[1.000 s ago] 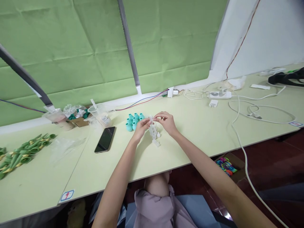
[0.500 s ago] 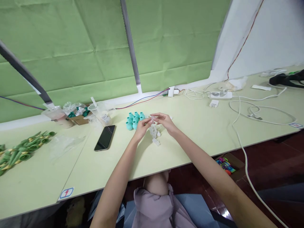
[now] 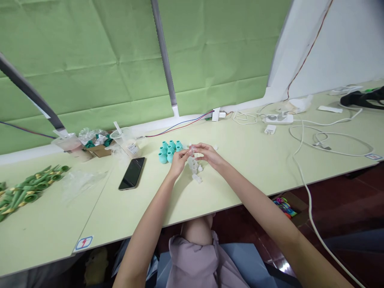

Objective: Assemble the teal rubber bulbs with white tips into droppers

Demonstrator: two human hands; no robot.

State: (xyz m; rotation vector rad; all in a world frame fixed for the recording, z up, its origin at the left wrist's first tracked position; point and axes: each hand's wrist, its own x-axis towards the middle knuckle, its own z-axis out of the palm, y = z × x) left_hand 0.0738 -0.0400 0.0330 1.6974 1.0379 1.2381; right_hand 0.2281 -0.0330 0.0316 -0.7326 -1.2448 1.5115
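From where I stand, both hands are up over the pale tabletop (image 3: 240, 172), meeting at one small clear piece (image 3: 192, 148). The left hand (image 3: 180, 161) has it pinched between thumb and fingers. The right hand (image 3: 210, 155) comes in from the other side with its fingertips at that same piece (whether they grip it too or merely touch it, I can't tell, small as it is).

Just below the fingers, on the near side, lies a loose cluster of whitish translucent pieces (image 3: 193, 165), with one small block (image 3: 197, 178) closest to the seated person. Right beside the left hand, a bunch of little turquoise vases (image 3: 163, 157) stands upright, necks up.

Farther to the left a dark phone (image 3: 132, 173) lies flat, and behind it a plastic cup (image 3: 129, 143) with a straw leans near the wall. Green rolled pieces (image 3: 36, 188) are heaped toward the far left. Away to the right, a white power strip (image 3: 278, 119) sits among looping white cables (image 3: 330, 132).
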